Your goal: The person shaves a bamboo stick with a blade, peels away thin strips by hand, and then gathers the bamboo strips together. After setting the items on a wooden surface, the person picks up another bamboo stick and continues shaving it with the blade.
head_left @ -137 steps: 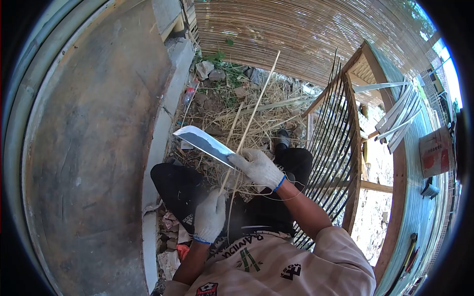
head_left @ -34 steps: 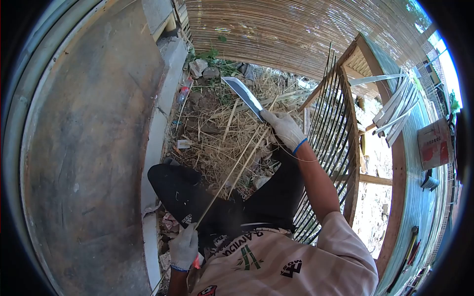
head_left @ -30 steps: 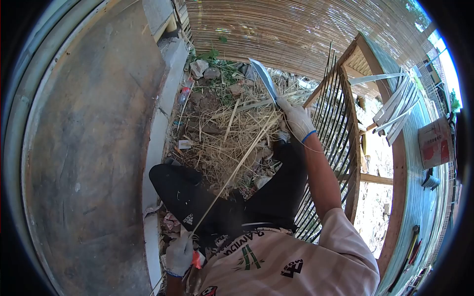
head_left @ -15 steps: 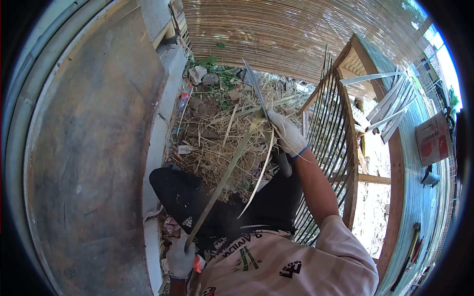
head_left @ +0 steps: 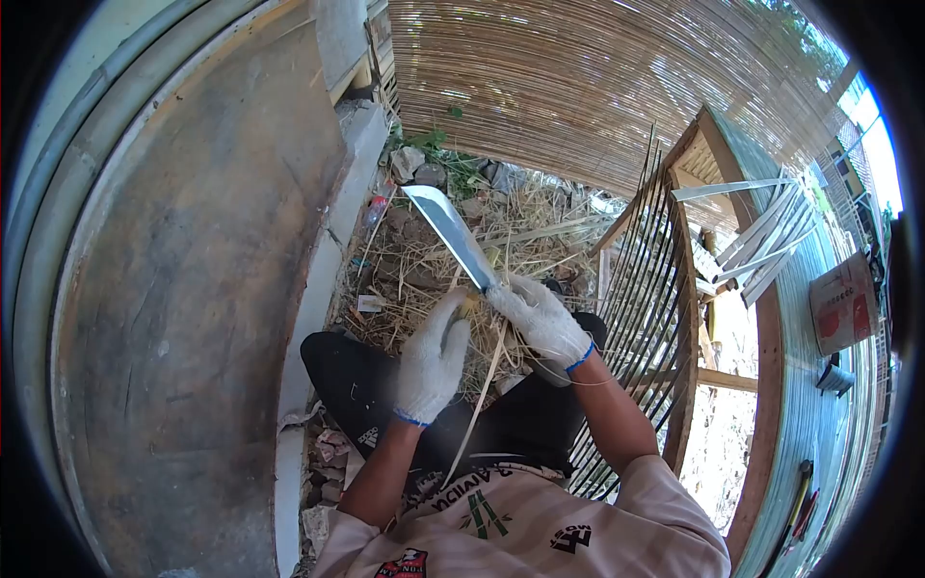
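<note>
My right hand [head_left: 541, 326], in a white knit glove with a blue cuff, is closed around the handle of a machete [head_left: 451, 234]. The broad blade points away and to the left. My left hand [head_left: 431, 361], gloved the same way, is beside the blade's base, its fingers closed on a yellowish bamboo strip [head_left: 469, 306]; most of that strip is hidden by the glove and blade. A thin pale bamboo sliver [head_left: 479, 409] hangs from near my right hand down across my dark trousers.
Dry shavings [head_left: 424, 275] cover the ground ahead. A brown board [head_left: 193, 308] stands left behind a concrete ledge [head_left: 323, 275]. At right are a slatted bamboo frame [head_left: 641, 318], a bench with pale strips [head_left: 771, 231] and a cardboard box [head_left: 844, 303]. A bamboo screen [head_left: 568, 87] closes the back.
My left hand has moved from the lower left, by my hip, up beside the machete. The long bamboo strip no longer runs across my lap. The blade has swung further left.
</note>
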A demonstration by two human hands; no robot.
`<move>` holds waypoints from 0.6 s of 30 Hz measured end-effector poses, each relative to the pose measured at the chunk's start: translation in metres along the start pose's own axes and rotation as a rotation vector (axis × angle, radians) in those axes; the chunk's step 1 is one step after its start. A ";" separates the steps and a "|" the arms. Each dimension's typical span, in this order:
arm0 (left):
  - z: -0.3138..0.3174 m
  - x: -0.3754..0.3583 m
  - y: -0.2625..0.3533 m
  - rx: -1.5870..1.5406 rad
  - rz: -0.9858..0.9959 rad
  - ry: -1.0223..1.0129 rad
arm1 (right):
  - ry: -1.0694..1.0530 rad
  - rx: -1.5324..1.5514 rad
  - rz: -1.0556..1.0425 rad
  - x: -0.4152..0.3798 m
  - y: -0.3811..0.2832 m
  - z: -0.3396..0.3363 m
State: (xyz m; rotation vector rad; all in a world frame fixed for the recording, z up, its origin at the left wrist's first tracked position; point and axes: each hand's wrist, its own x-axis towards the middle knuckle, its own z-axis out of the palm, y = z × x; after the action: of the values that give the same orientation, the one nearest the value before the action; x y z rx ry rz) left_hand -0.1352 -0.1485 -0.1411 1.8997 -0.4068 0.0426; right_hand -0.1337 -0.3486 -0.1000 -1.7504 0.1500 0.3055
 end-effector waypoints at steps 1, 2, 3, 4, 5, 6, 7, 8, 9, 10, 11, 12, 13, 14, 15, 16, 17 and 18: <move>-0.002 0.002 0.003 0.004 0.005 -0.003 | 0.003 0.004 -0.005 -0.002 0.004 0.002; -0.004 0.003 0.006 -0.041 -0.057 -0.022 | 0.056 -0.192 -0.178 -0.003 0.010 0.005; -0.007 0.005 0.011 -0.087 -0.122 -0.044 | 0.110 -0.388 -0.345 -0.005 0.010 0.008; -0.011 0.005 0.017 -0.084 -0.124 -0.053 | 0.100 -0.452 -0.302 -0.012 0.003 0.009; -0.017 0.005 0.024 -0.289 -0.318 -0.113 | 0.104 -0.447 -0.294 -0.013 0.006 0.011; -0.021 0.005 0.028 -0.494 -0.512 -0.172 | 0.124 -0.519 -0.364 -0.013 0.011 0.013; -0.021 0.004 0.027 -0.498 -0.515 -0.175 | 0.141 -0.597 -0.437 -0.013 0.014 0.013; -0.022 0.001 0.026 -0.570 -0.560 -0.186 | 0.108 -0.642 -0.410 -0.012 0.014 0.014; -0.022 -0.001 0.024 -0.643 -0.605 -0.193 | 0.102 -0.644 -0.410 -0.014 0.011 0.014; -0.024 -0.003 0.031 -0.671 -0.641 -0.181 | 0.066 -0.670 -0.345 -0.016 0.004 0.015; -0.024 -0.004 0.030 -0.673 -0.643 -0.171 | 0.029 -0.697 -0.280 -0.016 0.000 0.016; -0.024 -0.006 0.028 -0.709 -0.656 -0.167 | 0.021 -0.700 -0.282 -0.015 0.000 0.017; -0.023 -0.007 0.026 -0.745 -0.668 -0.164 | 0.006 -0.693 -0.320 -0.014 0.001 0.017; -0.022 -0.007 0.024 -0.749 -0.669 -0.157 | -0.008 -0.687 -0.357 -0.012 0.003 0.017; -0.020 -0.008 0.022 -0.758 -0.672 -0.139 | -0.015 -0.689 -0.358 -0.011 0.004 0.017; -0.019 -0.009 0.021 -0.766 -0.674 -0.120 | -0.040 -0.665 -0.336 -0.010 0.006 0.017; -0.018 -0.010 0.022 -0.768 -0.676 -0.114 | -0.064 -0.641 -0.313 -0.008 0.008 0.018; -0.018 -0.011 0.023 -0.764 -0.674 -0.109 | -0.069 -0.642 -0.313 -0.007 0.009 0.019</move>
State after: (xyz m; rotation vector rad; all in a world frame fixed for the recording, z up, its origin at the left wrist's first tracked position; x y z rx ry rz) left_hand -0.1494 -0.1362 -0.1163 1.1961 0.1587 -0.5856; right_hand -0.1448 -0.3323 -0.1094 -2.3546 -0.3049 0.1921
